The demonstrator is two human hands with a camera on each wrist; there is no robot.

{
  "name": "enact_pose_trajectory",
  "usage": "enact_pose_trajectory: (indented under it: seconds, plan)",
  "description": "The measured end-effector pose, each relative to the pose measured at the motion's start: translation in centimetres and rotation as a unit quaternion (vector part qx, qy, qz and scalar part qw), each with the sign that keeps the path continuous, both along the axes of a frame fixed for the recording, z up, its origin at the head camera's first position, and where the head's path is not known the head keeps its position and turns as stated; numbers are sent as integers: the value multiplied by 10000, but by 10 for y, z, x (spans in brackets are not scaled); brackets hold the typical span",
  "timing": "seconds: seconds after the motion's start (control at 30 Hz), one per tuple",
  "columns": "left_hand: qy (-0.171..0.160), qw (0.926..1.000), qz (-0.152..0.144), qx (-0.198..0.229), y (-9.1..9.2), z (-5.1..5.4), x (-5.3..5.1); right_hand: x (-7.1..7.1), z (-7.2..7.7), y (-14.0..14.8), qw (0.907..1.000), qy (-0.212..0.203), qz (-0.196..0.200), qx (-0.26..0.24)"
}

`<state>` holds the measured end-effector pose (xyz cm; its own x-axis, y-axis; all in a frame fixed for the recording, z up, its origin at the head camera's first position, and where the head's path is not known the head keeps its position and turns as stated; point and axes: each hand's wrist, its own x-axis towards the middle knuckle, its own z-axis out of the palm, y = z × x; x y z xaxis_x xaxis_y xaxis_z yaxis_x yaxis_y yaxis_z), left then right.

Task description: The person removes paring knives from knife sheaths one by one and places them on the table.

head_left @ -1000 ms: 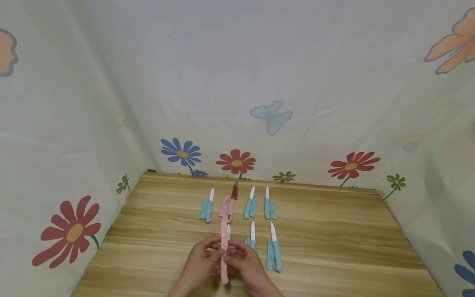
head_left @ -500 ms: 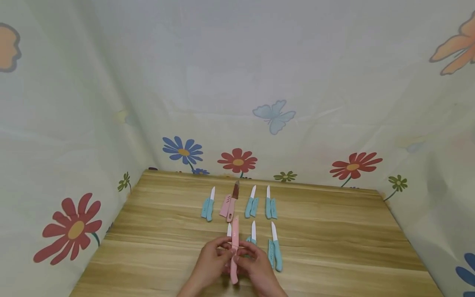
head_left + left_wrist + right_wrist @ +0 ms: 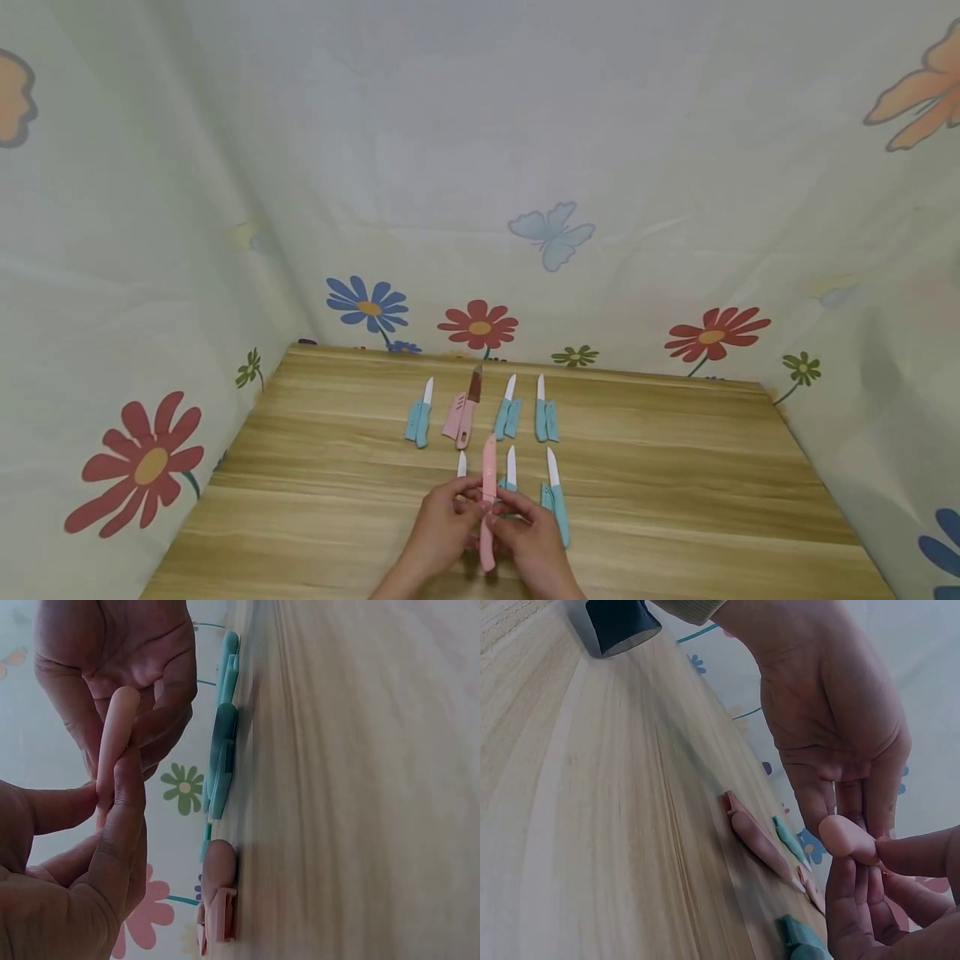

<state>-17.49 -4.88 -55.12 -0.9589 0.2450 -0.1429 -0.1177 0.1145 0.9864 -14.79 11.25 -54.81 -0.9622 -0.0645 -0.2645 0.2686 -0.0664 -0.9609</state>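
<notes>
Both hands hold a pink knife (image 3: 489, 471) in a pink sheath above the table, its handle toward the person. In the head view the left hand (image 3: 442, 525) pinches it from the left, and the right hand (image 3: 534, 537) pinches from the right. Thumbs and fingers meet near the joint of handle and sheath. In the left wrist view the pink handle (image 3: 116, 735) stands between the two hands. Under the hands lies a white-bladed knife (image 3: 462, 464), its handle hidden in the head view; a pink knife with its sheath (image 3: 761, 844) shows in the right wrist view.
On the wooden table (image 3: 675, 483) a back row holds a dark-bladed pink knife (image 3: 471, 408) and several teal knives, each beside a loose sheath. A teal knife (image 3: 558, 500) lies right of the hands. Flowered cloth (image 3: 450, 167) surrounds the table. A dark rounded object (image 3: 622, 626) shows near a sleeve.
Both hands have moved to the right in the head view, carrying the sheathed pink knife with them. Their grip looks the same. The knives on the table have not moved.
</notes>
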Motion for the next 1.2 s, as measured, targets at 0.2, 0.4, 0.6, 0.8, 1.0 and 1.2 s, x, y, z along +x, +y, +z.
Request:
enact_pose_trajectory:
  seconds: [0.2, 0.4, 0.6, 0.8, 1.0, 1.2]
  plan:
    - [-21, 9999, 25, 105, 5, -1, -1, 1, 2, 2, 9999, 41, -148, 31]
    - [35, 9999, 39, 89, 9, -2, -2, 2, 2, 4, 9998, 36, -171, -15]
    - [-7, 9999, 7, 109, 13, -4, -3, 1, 1, 8, 9999, 29, -118, -37]
    - [-36, 9999, -34, 148, 13, -4, -4, 2, 2, 10, 9999, 39, -141, -49]
    - [-98, 9997, -145, 185, 12, -4, -6, 2, 3, 11, 9999, 27, -142, -66]
    - [-154, 9993, -187, 275, 11, -4, -6, 3, 3, 12, 9999, 1, -119, -90]
